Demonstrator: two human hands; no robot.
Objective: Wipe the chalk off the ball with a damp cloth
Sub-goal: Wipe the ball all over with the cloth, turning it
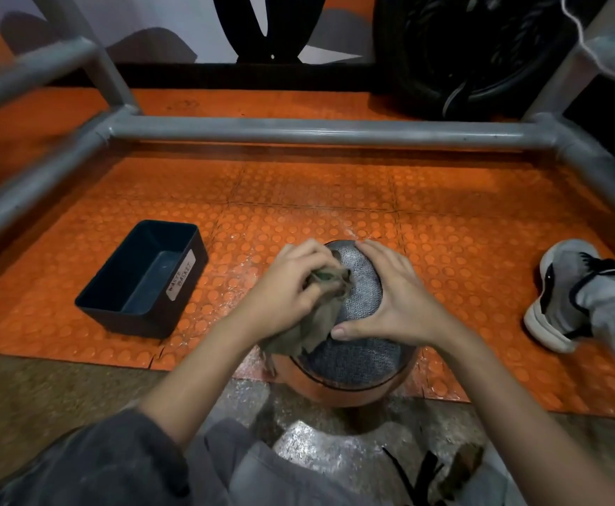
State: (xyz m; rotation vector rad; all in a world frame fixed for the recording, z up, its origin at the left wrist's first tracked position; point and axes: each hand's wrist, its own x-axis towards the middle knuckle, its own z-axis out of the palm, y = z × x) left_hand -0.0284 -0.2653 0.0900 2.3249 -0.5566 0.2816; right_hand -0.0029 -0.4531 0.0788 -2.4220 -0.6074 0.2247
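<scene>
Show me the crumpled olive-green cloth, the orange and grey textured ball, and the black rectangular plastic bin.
Crumpled olive-green cloth (317,323), head view, on its hanging fold.
Orange and grey textured ball (357,359), head view, on its grey top panel.
Black rectangular plastic bin (127,321), head view, on its near outer wall.

Only one text can be read: a white label (180,275) with the handwritten words "WASTE BASKET", on the right wall of the black rectangular plastic bin (134,319), at 9 o'clock from the orange and grey ball (357,356).
</scene>
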